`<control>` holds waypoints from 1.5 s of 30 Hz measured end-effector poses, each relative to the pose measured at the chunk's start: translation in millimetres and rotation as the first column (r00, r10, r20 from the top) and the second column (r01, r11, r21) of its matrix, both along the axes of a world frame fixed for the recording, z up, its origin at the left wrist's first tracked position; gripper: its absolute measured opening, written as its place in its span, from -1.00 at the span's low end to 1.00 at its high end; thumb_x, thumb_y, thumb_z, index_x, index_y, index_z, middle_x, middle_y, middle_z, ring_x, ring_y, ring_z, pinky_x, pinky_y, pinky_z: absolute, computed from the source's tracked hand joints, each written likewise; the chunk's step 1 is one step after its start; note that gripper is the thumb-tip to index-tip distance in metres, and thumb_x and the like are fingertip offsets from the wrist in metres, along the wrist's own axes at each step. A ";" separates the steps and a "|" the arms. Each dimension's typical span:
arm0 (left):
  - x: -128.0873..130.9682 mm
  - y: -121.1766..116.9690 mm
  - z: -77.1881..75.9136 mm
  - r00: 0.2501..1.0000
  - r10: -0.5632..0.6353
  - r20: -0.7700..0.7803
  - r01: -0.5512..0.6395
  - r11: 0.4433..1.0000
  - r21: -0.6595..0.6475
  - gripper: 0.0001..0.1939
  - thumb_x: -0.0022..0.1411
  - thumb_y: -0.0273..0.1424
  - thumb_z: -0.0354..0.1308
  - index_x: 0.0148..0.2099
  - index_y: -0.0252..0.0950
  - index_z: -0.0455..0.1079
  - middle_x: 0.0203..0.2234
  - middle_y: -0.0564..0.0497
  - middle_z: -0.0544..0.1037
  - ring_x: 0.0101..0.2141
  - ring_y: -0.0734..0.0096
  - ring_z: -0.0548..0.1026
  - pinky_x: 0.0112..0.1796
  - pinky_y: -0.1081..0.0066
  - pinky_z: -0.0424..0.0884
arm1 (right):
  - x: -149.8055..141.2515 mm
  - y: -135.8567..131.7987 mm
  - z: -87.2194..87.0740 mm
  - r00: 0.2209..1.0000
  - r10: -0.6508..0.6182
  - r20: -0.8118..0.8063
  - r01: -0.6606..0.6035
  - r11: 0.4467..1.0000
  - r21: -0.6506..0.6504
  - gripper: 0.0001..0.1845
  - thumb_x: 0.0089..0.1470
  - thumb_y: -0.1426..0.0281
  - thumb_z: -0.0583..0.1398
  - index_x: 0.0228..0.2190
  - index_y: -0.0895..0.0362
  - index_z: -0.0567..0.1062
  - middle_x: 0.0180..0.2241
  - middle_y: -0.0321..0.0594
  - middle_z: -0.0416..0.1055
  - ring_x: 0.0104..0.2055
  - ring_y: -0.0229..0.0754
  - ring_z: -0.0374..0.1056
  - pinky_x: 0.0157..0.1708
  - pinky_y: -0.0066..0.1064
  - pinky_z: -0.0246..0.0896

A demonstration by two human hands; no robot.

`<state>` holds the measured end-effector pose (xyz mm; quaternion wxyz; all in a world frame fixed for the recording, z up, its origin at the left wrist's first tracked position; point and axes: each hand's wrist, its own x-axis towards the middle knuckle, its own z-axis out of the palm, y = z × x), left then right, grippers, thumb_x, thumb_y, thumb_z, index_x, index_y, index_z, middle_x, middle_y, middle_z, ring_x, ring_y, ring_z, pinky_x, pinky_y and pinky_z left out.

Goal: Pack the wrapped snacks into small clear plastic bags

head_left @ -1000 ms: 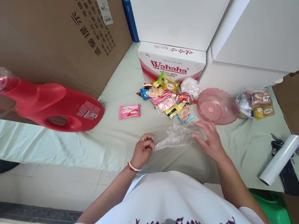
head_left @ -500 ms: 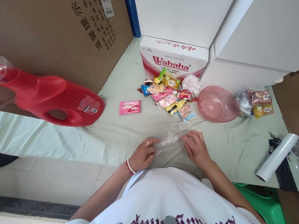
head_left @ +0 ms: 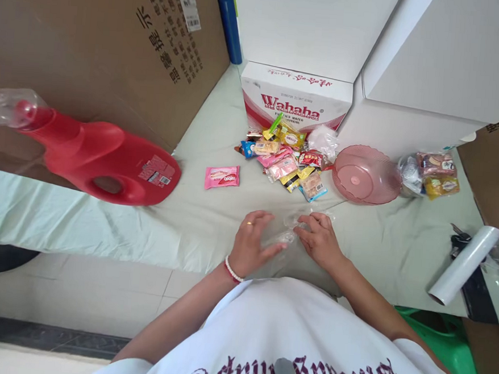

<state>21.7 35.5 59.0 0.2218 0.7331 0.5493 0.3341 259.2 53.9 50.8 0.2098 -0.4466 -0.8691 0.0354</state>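
A crumpled sheet of clear plastic film (head_left: 286, 238) lies at the front of the table between my hands. My right hand (head_left: 320, 240) pinches the film from the right. My left hand (head_left: 252, 241) is open on the film's left side, fingers and thumb spread apart; whether the thumb touches the film I cannot make out. Beyond the hands sits a pile of wrapped snacks (head_left: 283, 161). A single pink snack packet (head_left: 222, 177) lies apart to its left, and a pink transparent bowl (head_left: 363, 186) stands to its right.
A large red detergent bottle (head_left: 118, 172) is at the left by a cardboard box (head_left: 92, 45). Behind the snacks stands a Wahaha water carton (head_left: 296, 93). More snack packets (head_left: 438, 174) lie right of the bowl. A white roll (head_left: 466, 265) rests near the right edge, above a green stool (head_left: 456, 349).
My left hand has let go of the film's left end, opened and moved right. The film is bunched closer to my right hand, which shifted slightly left. The camera view has moved a little.
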 end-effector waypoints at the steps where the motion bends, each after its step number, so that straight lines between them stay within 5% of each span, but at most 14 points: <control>1: 8.5 1.2 0.5 0.997 -0.028 -0.065 0.030 0.999 0.020 -0.28 0.09 0.12 0.31 0.14 -0.23 0.39 0.06 -0.24 0.44 0.07 -0.02 0.39 0.04 0.03 0.37 | -1.4 -0.4 0.9 1.000 -0.008 -0.002 0.008 1.000 0.001 -0.77 0.26 0.47 0.22 -0.18 -0.04 0.66 -0.01 -0.18 0.50 0.04 0.03 0.21 0.00 -0.12 0.18; 3: 21.3 5.2 -2.2 0.988 -0.059 -0.140 0.062 0.998 0.017 -0.46 0.16 0.05 0.29 0.01 -0.23 0.46 -0.01 -0.21 0.50 0.04 -0.03 0.41 0.04 0.00 0.33 | -2.7 -0.2 2.9 1.000 -0.030 -0.002 0.030 1.000 -0.005 -0.78 0.26 0.45 0.23 -0.17 -0.05 0.66 -0.04 -0.18 0.50 0.00 0.00 0.22 -0.02 -0.14 0.19; 6: 24.1 17.0 -16.4 0.999 -0.047 -0.005 0.047 0.996 -0.072 -0.76 0.38 -0.19 0.10 -0.22 -0.22 0.46 -0.26 -0.09 0.57 -0.13 0.16 0.47 -0.07 0.15 0.37 | 3.2 -2.2 3.3 0.998 -0.058 -0.012 0.058 0.998 -0.011 -0.75 0.27 0.46 0.22 -0.13 -0.06 0.66 -0.10 -0.17 0.51 -0.06 -0.03 0.24 -0.05 -0.18 0.20; 12: 0.7 43.4 -47.7 0.908 0.280 0.311 -0.168 0.924 -0.342 -0.76 0.43 -0.21 -0.06 -0.26 -0.20 0.26 -0.53 0.13 0.42 -0.50 0.42 0.39 -0.37 0.42 0.31 | 40.5 -40.9 -13.9 0.988 -0.111 -0.108 0.115 0.993 0.026 -0.68 0.25 0.54 0.21 -0.04 0.00 0.61 -0.20 -0.16 0.56 -0.16 -0.08 0.28 -0.09 -0.18 0.25; 18: -12.0 63.6 -55.9 0.918 0.387 0.082 -0.360 0.903 -0.234 -0.82 0.41 -0.26 -0.05 -0.21 -0.20 0.28 -0.49 0.09 0.44 -0.45 0.37 0.42 -0.35 0.41 0.26 | 69.0 -111.2 -30.1 0.995 -0.066 -0.077 0.058 0.994 -0.092 -0.59 0.21 0.58 0.19 0.03 0.01 0.55 -0.19 -0.14 0.59 -0.19 -0.06 0.36 -0.18 -0.17 0.36; 21: -16.1 75.3 -57.1 0.919 0.395 0.002 -0.385 0.897 -0.216 -0.86 0.37 -0.28 0.01 -0.17 -0.22 0.31 -0.46 0.05 0.44 -0.43 0.31 0.43 -0.33 0.36 0.29 | 80.4 -124.5 -17.2 0.991 0.018 -0.133 -0.054 0.960 -0.274 -0.58 0.21 0.58 0.14 0.04 0.03 0.53 -0.08 -0.09 0.54 -0.13 -0.07 0.43 -0.21 -0.25 0.44; 24: -20.0 79.8 -50.3 0.898 0.440 -0.006 -0.440 0.898 -0.019 -0.80 0.26 -0.35 0.11 -0.07 -0.28 0.33 -0.27 -0.10 0.47 -0.27 0.20 0.46 -0.21 0.26 0.37 | 91.2 -110.3 10.8 0.956 -0.079 -0.283 -0.020 0.943 -0.331 -0.57 0.22 0.58 0.06 0.02 0.04 0.51 0.04 -0.05 0.45 -0.03 -0.09 0.46 -0.22 -0.30 0.46; 26: -20.2 76.8 -40.7 0.935 0.354 0.004 -0.350 0.923 0.156 -0.80 0.24 -0.44 0.09 -0.07 -0.29 0.35 -0.20 -0.15 0.47 -0.17 0.17 0.45 -0.13 0.21 0.39 | 92.5 -88.0 29.6 0.920 -0.174 -0.352 0.061 0.949 -0.310 -0.59 0.23 0.58 0.03 -0.02 0.02 0.52 -0.04 -0.09 0.45 -0.09 -0.12 0.46 -0.25 -0.32 0.44; 28: -15.6 68.9 -30.8 0.994 0.101 -0.041 -0.089 0.968 0.236 -0.81 0.23 -0.52 0.03 -0.14 -0.25 0.39 -0.24 -0.10 0.49 -0.17 0.21 0.46 -0.12 0.24 0.40 | 85.0 -60.4 40.6 0.920 -0.171 -0.352 0.069 0.956 -0.284 -0.61 0.25 0.57 0.04 -0.07 0.01 0.55 -0.13 -0.14 0.47 -0.15 -0.15 0.46 -0.24 -0.31 0.43; 31: 0.3 47.6 -24.9 0.971 -0.175 -0.162 0.198 0.971 0.137 -0.78 0.25 -0.56 -0.01 -0.18 -0.24 0.44 -0.27 -0.08 0.52 -0.23 0.25 0.48 -0.19 0.28 0.42 | 59.1 -20.3 35.1 0.969 -0.017 -0.246 -0.040 0.973 -0.225 -0.61 0.26 0.54 0.05 -0.05 0.01 0.57 -0.12 -0.13 0.52 -0.10 -0.08 0.43 -0.14 -0.21 0.44; 34: 15.0 16.9 -33.9 0.948 -0.110 -0.300 0.123 0.992 0.025 -0.74 0.35 -0.39 0.04 0.01 -0.31 0.46 -0.06 -0.23 0.55 -0.04 0.11 0.50 0.00 0.10 0.40 | 33.1 7.2 7.6 0.997 0.017 -0.074 -0.031 0.980 -0.195 -0.58 0.32 0.44 0.05 0.13 0.05 0.50 0.11 -0.08 0.48 0.15 0.01 0.33 0.11 -0.07 0.35; 37: 10.3 -10.9 -47.9 0.878 -0.195 -0.437 0.200 0.979 -0.034 -0.34 0.30 -0.05 0.15 0.32 -0.29 0.28 0.32 -0.32 0.29 0.32 -0.12 0.21 0.29 -0.21 0.00 | 26.0 15.2 -25.9 0.993 -0.078 0.086 0.095 0.975 -0.203 -0.48 0.38 0.28 0.02 0.29 0.10 0.34 0.31 -0.06 0.28 0.37 0.06 0.12 0.33 0.04 0.07; 40: -14.2 -21.0 -55.1 0.806 -0.289 -0.517 0.271 0.956 -0.111 -0.04 0.22 0.18 0.10 0.48 -0.22 0.02 0.44 -0.30 0.06 0.40 -0.14 0.05 0.32 -0.30 -0.32 | 37.1 6.0 -49.7 0.960 -0.236 0.149 0.261 0.948 -0.184 -0.42 0.41 0.21 -0.04 0.34 0.15 0.26 0.38 -0.02 0.16 0.42 0.08 0.02 0.37 0.07 -0.03; 45: -51.3 -7.0 -53.8 0.766 -0.360 -0.532 0.304 0.933 -0.194 0.16 0.11 0.32 0.08 0.52 -0.28 -0.09 0.45 -0.34 0.00 0.42 -0.18 0.00 0.32 -0.28 -0.44 | 51.8 -2.4 -42.6 0.938 -0.333 0.102 0.344 0.929 -0.136 -0.49 0.38 0.25 -0.01 0.21 0.18 0.42 0.25 0.07 0.33 0.28 0.13 0.18 0.24 0.07 0.16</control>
